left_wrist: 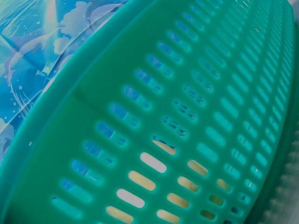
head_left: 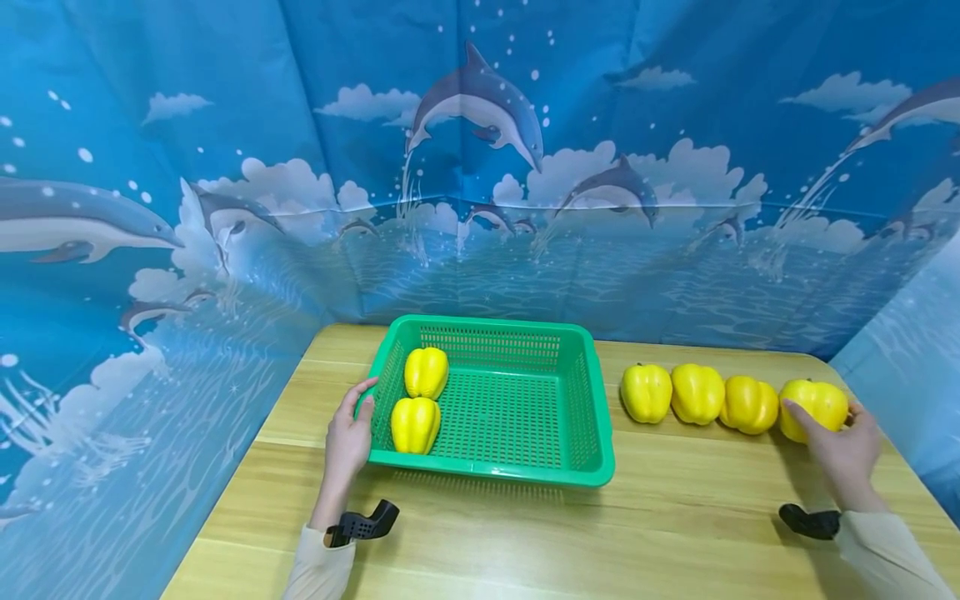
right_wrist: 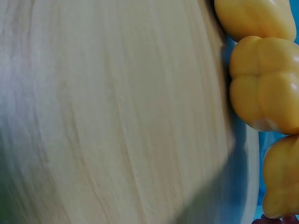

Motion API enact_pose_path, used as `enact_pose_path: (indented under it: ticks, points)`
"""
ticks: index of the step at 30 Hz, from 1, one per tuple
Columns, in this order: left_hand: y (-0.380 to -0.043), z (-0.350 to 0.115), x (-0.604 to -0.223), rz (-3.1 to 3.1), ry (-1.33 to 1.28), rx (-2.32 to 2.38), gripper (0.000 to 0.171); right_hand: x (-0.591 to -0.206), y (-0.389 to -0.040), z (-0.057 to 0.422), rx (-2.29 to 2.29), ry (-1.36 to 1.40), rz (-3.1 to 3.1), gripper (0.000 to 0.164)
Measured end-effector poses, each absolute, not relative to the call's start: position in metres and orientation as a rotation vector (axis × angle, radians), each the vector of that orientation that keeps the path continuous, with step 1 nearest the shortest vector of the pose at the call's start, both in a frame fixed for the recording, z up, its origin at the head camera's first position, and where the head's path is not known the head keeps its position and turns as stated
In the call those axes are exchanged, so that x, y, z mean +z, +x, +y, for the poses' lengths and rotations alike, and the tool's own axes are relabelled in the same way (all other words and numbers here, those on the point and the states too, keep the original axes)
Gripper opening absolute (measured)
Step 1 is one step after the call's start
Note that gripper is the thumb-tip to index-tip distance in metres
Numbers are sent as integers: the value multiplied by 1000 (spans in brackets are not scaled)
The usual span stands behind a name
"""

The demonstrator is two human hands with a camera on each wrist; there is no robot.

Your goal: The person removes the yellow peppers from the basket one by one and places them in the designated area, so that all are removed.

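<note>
Sleeves (head_left: 318, 567) come nearest to us, both pale, each wrist carrying a black camera mount (head_left: 367, 523) above the wooden table (head_left: 525, 554). Just past them, the left hand (head_left: 348, 435) rests at the left rim of the green basket (head_left: 495, 472), its fingers fairly straight and the thumb apart. We judge it is there to steady the basket while the other arm reaches out wide; the left wrist view shows us only the slotted wall, so we cannot tell how firmly it presses.

The right hand (head_left: 843, 446) holds the rightmost yellow pepper (head_left: 817, 402), thumb on the near left and fingers around the right side. We think that spread suits so round and broad a body, and coming from the outer end spares the neighbours a knock.

Beyond the left hand, two peppers (head_left: 416, 427) sit inside the basket along its left wall, one behind the other, probably lined up to use the space neatly. To the basket's right, three peppers (head_left: 698, 394) continue the close row on the table, seemingly set within the right arm's reach. Farthest off, we see a dolphin-printed curtain (head_left: 450, 292).
</note>
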State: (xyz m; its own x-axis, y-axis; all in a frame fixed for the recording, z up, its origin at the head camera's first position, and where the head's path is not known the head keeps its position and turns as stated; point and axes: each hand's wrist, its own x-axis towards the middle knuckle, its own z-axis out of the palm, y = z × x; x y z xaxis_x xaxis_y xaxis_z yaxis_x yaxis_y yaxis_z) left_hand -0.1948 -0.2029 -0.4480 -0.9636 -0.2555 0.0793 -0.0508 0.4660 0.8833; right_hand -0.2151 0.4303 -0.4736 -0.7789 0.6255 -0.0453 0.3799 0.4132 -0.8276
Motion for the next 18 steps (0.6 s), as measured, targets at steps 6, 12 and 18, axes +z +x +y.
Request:
enact_pose_path:
  ticks: [6,12,18]
  points:
    - [-195,-203,-448,-2509,262,-1499,34,-474,-217,430,1311,-896,-2401,91]
    - [-195,-203,-449,-2515,260,-1487,34,-474,-218,433,1379,-921,-2418,94]
    - [-195,-204,-449,-2525,270,-1478,35,-476,-217,436,1499,-973,-2437,103]
